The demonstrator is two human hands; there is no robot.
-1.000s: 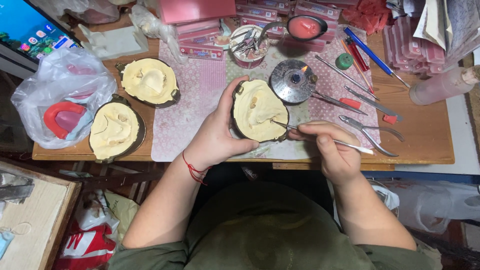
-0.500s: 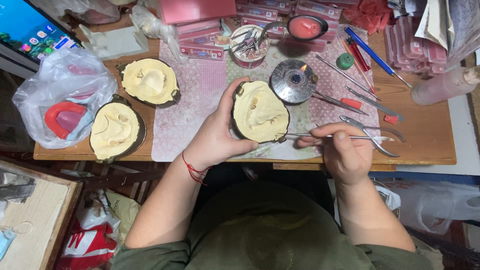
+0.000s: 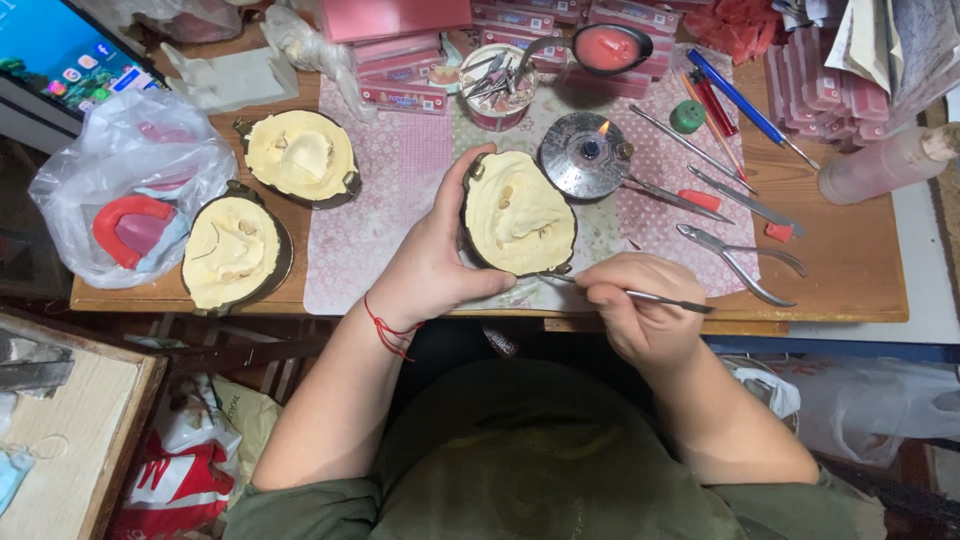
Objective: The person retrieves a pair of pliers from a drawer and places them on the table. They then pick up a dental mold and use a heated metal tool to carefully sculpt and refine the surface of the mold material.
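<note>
Left hand [image 3: 435, 265] grip closed around plaster-filled flask half [image 3: 518, 215]; right hand [image 3: 640, 305] pinches metal carver [image 3: 640, 295]. Risk: lit spirit lamp [image 3: 585, 155] just beside could scorch fingers.

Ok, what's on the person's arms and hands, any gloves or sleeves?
No gloves: both hands are bare. The left hand has a thin red string tied round its wrist. The right hand wears nothing. Forearms are bare; short olive-green sleeves start near the elbows.
</note>
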